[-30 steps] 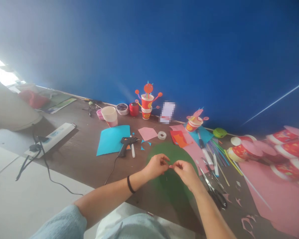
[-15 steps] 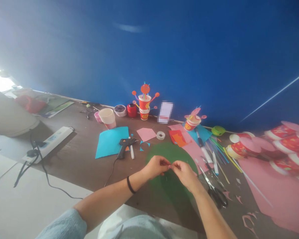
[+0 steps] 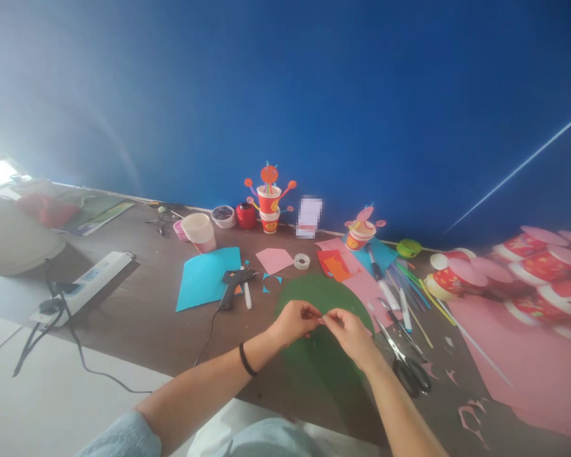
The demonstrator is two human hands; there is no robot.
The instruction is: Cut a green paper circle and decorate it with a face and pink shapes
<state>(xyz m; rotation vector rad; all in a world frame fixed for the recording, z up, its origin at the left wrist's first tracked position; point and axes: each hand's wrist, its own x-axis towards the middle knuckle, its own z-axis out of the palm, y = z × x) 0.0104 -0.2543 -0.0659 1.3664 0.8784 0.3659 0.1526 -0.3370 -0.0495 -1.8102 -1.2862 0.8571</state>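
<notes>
Over a round green mat (image 3: 333, 374), my two hands meet fingertip to fingertip. My left hand (image 3: 297, 324), with a black band on its wrist, pinches a tiny pink piece (image 3: 320, 320) that the fingers mostly hide. From the other side, my right hand (image 3: 347, 333) pinches at the same small piece. Scissors (image 3: 402, 358) with black handles lie just right of my right hand. A black hot glue gun (image 3: 233, 285) rests to the left, partly on a blue paper sheet (image 3: 197, 282). A roll of clear tape (image 3: 301, 261) sits beyond the mat.
Decorated red paper cups (image 3: 269, 202) stand stacked by the blue wall, with another cup figure (image 3: 360, 235) further right. Several red cups (image 3: 537, 273) lie over pink paper (image 3: 528, 362). Pens and pipe cleaners (image 3: 412, 285) lie right of the mat. A power strip (image 3: 88, 282) is at left.
The view has shifted slightly, so the table items appear a little left and lower. My hands keep the same pinching pose around the small piece.
</notes>
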